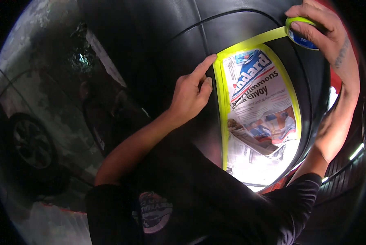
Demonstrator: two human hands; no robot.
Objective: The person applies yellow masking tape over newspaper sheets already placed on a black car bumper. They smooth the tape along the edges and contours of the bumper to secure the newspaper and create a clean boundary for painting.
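A sheet of newspaper [261, 107] covers a section of a dark, curved vehicle panel [236, 24]. Yellow-green masking tape [296, 94] borders it along several sides. With the index finger stretched out, my left hand [192, 93] presses the tape at the upper left corner; its other fingers are curled and hold nothing. At the upper right, my right hand [329, 30] grips a roll of masking tape [300, 38], thumb against its side. Between the roll and my left fingertip runs a taut tape strip [266, 37] along the newspaper's top edge.
A dark car wheel [34, 141] shows at the far left, beside a worn, patchy floor [44, 73]. Whitish sheeting [54, 224] is at the lower left. Bright light washes out the newspaper's lower part. A light tube [356, 151] shows at the right.
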